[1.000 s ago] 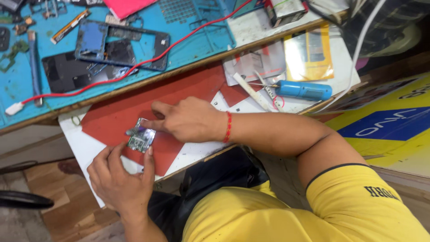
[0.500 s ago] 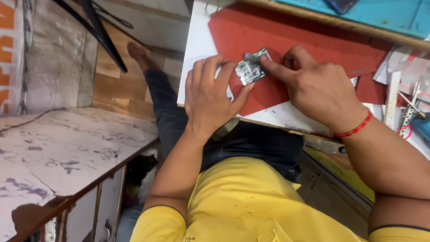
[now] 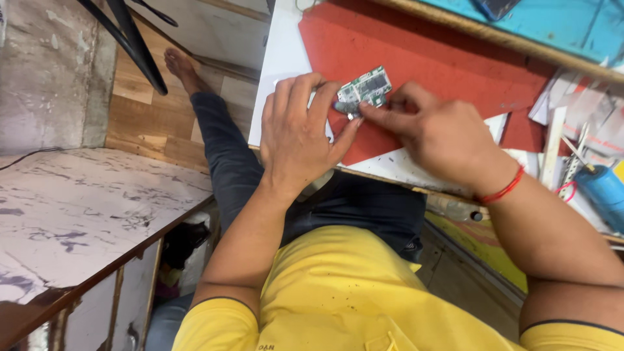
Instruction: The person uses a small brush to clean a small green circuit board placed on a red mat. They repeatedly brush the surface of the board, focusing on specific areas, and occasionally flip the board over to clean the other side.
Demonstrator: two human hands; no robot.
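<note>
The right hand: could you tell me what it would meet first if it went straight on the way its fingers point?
The right hand points left, and its fingertips already touch the small green circuit board. Just beyond are the fingers of the left hand, also on it.

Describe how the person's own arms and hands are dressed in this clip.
Both hands are bare, with no gloves: the left hand and the right hand. The right wrist carries a thin red thread band. Both forearms are uncovered. The short sleeves of a yellow shirt end above the elbows with a dark trim edge.
</note>
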